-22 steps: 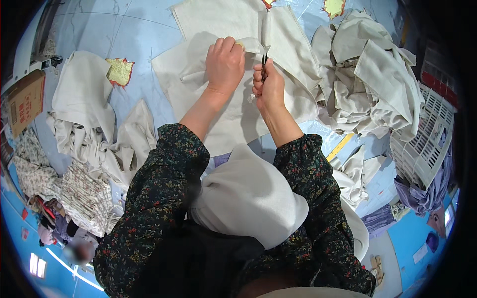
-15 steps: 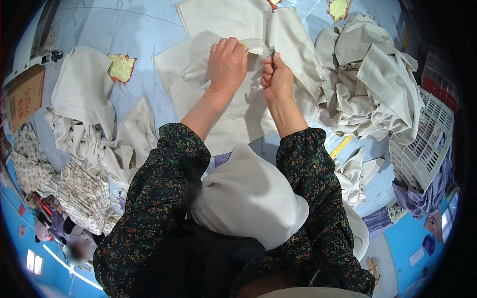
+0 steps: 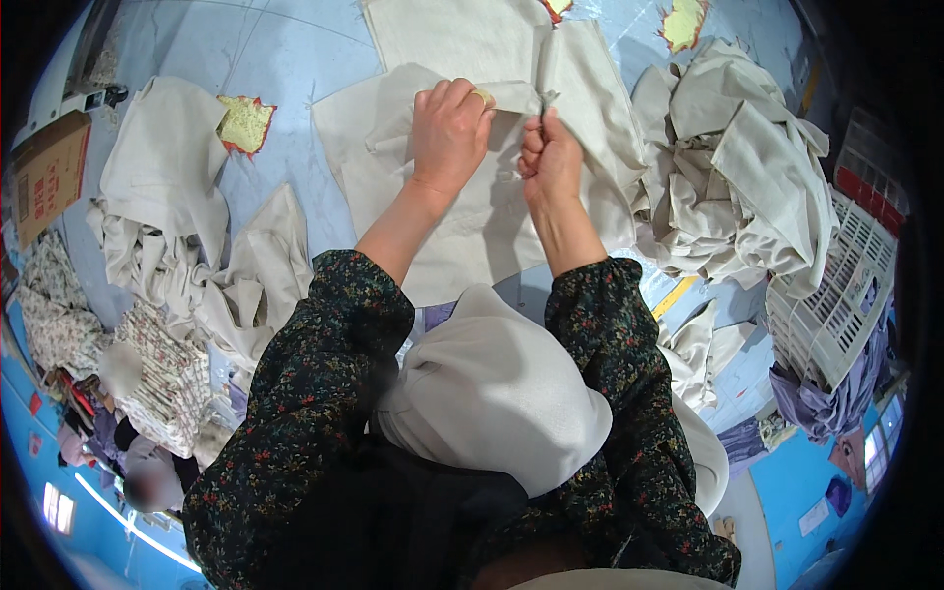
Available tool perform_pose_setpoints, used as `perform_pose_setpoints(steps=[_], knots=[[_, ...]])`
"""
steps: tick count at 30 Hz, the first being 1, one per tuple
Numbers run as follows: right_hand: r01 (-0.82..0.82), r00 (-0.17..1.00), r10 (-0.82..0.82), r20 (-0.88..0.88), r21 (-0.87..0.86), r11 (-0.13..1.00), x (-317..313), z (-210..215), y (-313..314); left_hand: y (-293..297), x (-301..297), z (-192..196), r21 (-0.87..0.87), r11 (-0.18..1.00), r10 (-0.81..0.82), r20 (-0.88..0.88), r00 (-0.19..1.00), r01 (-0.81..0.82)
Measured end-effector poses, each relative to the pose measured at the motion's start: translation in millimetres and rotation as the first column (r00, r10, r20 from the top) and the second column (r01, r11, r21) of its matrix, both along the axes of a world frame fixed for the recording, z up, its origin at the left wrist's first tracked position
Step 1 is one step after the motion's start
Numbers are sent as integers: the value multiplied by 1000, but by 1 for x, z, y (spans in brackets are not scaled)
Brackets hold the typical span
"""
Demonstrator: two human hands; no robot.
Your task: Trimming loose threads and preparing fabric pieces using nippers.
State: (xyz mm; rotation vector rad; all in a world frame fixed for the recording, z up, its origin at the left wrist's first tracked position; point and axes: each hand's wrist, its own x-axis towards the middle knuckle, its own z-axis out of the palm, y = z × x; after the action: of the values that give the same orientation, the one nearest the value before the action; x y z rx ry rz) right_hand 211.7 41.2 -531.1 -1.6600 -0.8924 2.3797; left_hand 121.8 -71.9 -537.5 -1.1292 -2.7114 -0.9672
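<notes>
A cream cloth piece (image 3: 433, 241) lies spread over the pale blue table in front of me, its folded seam edge raised between my hands. My left hand (image 3: 452, 136) is closed, pinching this cloth; a yellow band shows on one finger. Close by on the right, my right hand (image 3: 551, 157) is wrapped round a small metal tool that looks like thread snips (image 3: 550, 97). Its tip points away from me, at the cloth's seam; the rest is hidden in the fist. A second cream panel (image 3: 590, 88) stretches to the right and far side.
Crumpled cream cloth is heaped at right (image 3: 737, 157) and at left (image 3: 162, 167). A yellow foam-like scrap (image 3: 246, 125) lies near the left heap. A white plastic basket (image 3: 836, 295) stands far right, a cardboard box (image 3: 51, 177) far left, and folded floral fabric (image 3: 162, 379) lower left.
The tip of the tool in my right hand shows more plainly and looks parted. Both hands keep nearly the same place on the cloth; the whole view has shifted slightly.
</notes>
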Motion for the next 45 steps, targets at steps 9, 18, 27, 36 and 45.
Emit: perform_pose_setpoints(steps=[9,18,27,36,45], knots=[[-521,827,551,-116,211,827,-31,50,-24,-127,8,-33,-436,721,693,429,579,-539],[-900,354,931,89,304,313,-47,0,-59,-160,44,-23,-384,687,569,813,128,-617],[-980,182,983,16,90,180,-34,22,-63,-153,69,29,-36,647,228,962,148,-762],[-986,159,987,8,-42,159,-34,21,-74,-148,68,45,-63,690,386,875,292,-721],[-953,296,947,-123,36,302,-32,25,-66,-142,71,43,55,749,387,773,503,-660]])
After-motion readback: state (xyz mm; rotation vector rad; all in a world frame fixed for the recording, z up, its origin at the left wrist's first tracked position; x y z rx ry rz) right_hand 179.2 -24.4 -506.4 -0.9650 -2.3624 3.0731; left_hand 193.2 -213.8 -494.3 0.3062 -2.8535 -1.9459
